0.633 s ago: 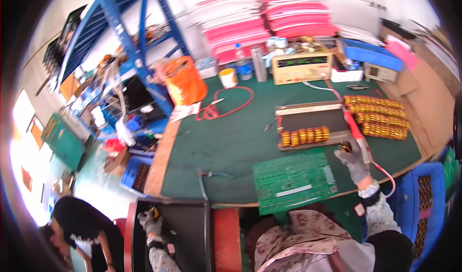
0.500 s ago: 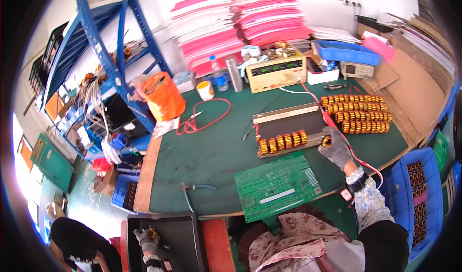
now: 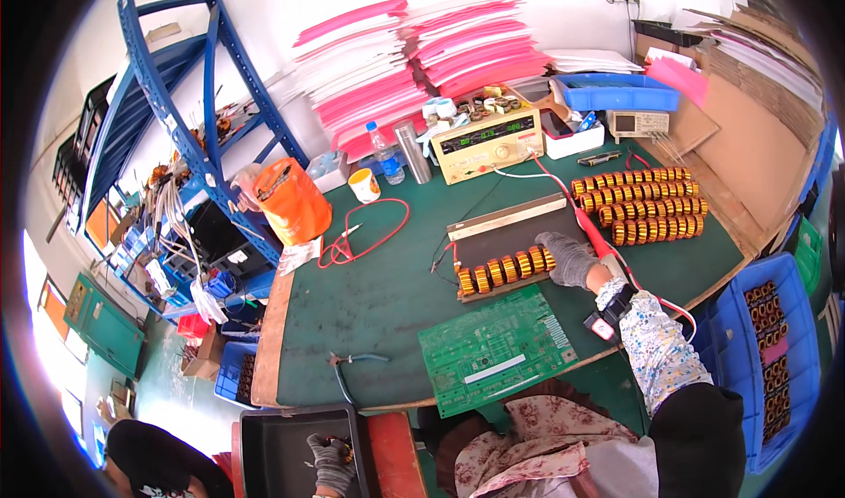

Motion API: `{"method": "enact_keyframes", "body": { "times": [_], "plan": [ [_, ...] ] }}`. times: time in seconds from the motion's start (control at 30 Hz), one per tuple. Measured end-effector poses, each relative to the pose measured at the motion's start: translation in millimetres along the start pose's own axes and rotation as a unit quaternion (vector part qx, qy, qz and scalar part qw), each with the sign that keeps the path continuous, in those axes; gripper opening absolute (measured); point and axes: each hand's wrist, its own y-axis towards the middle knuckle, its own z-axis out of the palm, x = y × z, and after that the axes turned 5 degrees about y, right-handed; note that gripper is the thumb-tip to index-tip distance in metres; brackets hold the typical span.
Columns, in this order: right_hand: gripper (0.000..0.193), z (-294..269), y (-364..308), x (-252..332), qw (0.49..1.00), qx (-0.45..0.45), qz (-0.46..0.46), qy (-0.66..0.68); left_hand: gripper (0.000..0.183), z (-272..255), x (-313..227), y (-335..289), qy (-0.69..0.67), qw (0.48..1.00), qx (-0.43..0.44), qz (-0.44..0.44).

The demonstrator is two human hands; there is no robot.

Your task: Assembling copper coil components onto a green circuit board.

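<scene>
My right hand [image 3: 572, 262], in a grey glove, is at the right end of a row of copper-wound toroidal coils [image 3: 495, 272]. Its curled fingers are on the end coil [image 3: 549, 258], partly hiding it. The row lies along the front rail of a dark fixture with a pale metal rail [image 3: 506, 217] behind. Low in the view, my gloved left hand [image 3: 331, 463] is closed inside a black tray [image 3: 255, 441]; a toroidal coil [image 3: 350, 451] partly shows at its fingers. A green circuit board [image 3: 493, 350] lies in front of the fixture.
Several rows of coils [image 3: 642, 206] lie right of the fixture, beside a red probe [image 3: 594, 234] with cables. Behind stands a yellow bench meter [image 3: 489, 148]. Pliers [image 3: 356, 358] lie near the front edge. A blue crate [image 3: 726, 366] holds more coils at right. Someone in black [image 3: 163, 458] is at lower left.
My right hand has moved left with its coil to the end of the row. My left hand has shifted right within the black tray. The whole view has turned slightly.
</scene>
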Motion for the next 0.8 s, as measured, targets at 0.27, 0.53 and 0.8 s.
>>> {"method": "enact_keyframes", "body": {
  "times": [0.27, 0.53, 0.8],
  "plan": [
    [0.06, -6, -66, 67, 0.99, -0.134, -0.047, 0.022, 0.038, 3, -106, -47, 0.482, 0.789, 0.072, 0.373],
    [0.051, 81, -110, 174, 0.536, 0.385, -0.051, 0.75, 0.038, 212, -177, -103, 0.276, 0.748, 0.335, 0.503],
    [0.037, 50, -128, 113, 0.27, 0.317, 0.093, 0.904, 0.029, 286, -142, -76, 0.165, 0.824, 0.414, 0.35]
  ]
}}
